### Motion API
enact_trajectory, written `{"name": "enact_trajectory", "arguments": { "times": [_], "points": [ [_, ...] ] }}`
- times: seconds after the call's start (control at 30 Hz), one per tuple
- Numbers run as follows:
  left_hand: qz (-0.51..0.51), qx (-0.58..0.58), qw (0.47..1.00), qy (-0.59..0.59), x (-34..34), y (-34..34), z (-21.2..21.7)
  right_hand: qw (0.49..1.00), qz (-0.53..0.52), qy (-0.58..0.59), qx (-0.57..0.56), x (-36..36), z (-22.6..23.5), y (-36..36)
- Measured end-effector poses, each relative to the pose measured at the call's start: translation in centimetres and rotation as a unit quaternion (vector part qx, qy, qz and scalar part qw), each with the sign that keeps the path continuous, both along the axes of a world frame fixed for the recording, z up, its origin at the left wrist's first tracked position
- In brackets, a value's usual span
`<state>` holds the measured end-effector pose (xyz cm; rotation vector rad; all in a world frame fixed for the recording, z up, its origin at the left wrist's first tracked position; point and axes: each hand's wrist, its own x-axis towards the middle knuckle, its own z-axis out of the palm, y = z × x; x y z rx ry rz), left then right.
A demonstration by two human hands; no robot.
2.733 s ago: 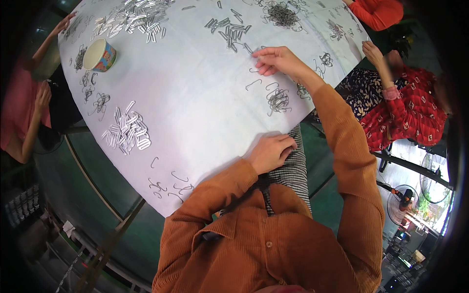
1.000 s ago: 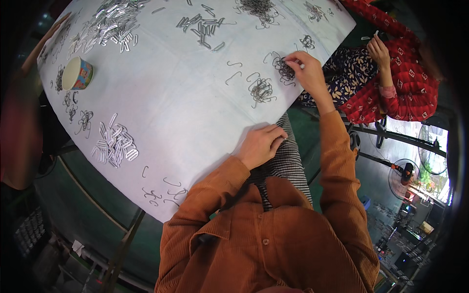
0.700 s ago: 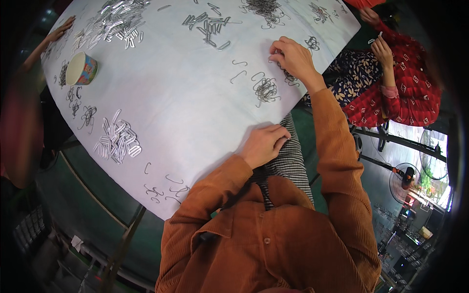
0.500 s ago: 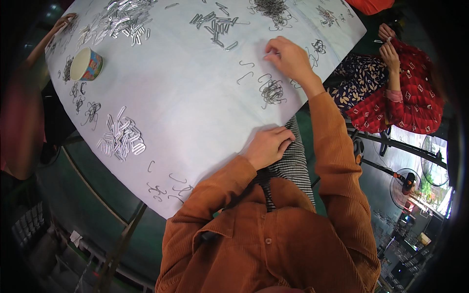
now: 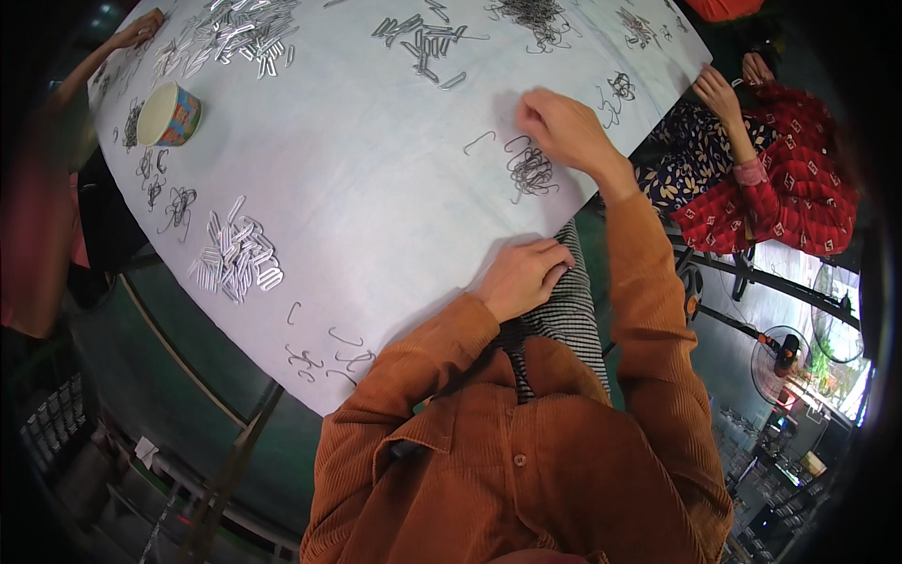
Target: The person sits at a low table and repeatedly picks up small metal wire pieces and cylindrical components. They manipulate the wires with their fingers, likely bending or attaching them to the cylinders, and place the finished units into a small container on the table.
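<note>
My right hand (image 5: 569,132) hovers low over the white table (image 5: 376,188), just above a pile of thin grey wire hooks (image 5: 532,175). Its fingers are curled downward and slightly blurred; whatever they hold is hidden. One loose hook (image 5: 480,143) lies left of that pile. At the near table edge my left hand (image 5: 524,279) rests with bent fingers and the thumb close to the forefinger. Anything inside it is out of sight.
Metal clip-like loops lie in heaps at left (image 5: 237,256), far left (image 5: 240,38) and far middle (image 5: 423,45). More hooks (image 5: 534,19) are scattered about. A paper tub (image 5: 169,115) stands at left. Co-workers' hands show at far left (image 5: 141,28) and right (image 5: 719,92).
My right hand has shifted slightly right and nearer. One of two loose hooks no longer shows at its place. The co-worker at right has moved a hand to the table edge.
</note>
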<state>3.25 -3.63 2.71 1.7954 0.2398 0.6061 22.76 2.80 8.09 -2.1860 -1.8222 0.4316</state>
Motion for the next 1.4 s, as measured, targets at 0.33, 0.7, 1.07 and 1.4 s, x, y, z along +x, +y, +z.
{"name": "enact_trajectory", "arguments": {
  "times": [0.33, 0.7, 1.07, 1.4],
  "points": [
    [-0.028, -0.003, 0.999, 0.023, 0.0, 0.0, 0.8, 0.997, 0.075, 0.017, 0.025, -3.0, -1.5, 0.4],
    [-0.012, -0.001, 1.000, 0.023, 0.0, 0.2, 0.2, 0.977, -0.071, 0.080, 0.186, 0.2, -2.9, 7.3],
    [-0.006, 0.008, 1.000, 0.017, -0.1, 0.2, 0.4, 0.998, -0.039, -0.028, -0.048, 1.6, -1.6, 10.2],
    [-0.022, 0.002, 0.999, 0.028, 0.1, 0.1, 0.7, 0.994, 0.028, 0.103, 0.009, -0.9, -1.4, -0.2]
  ]
}}
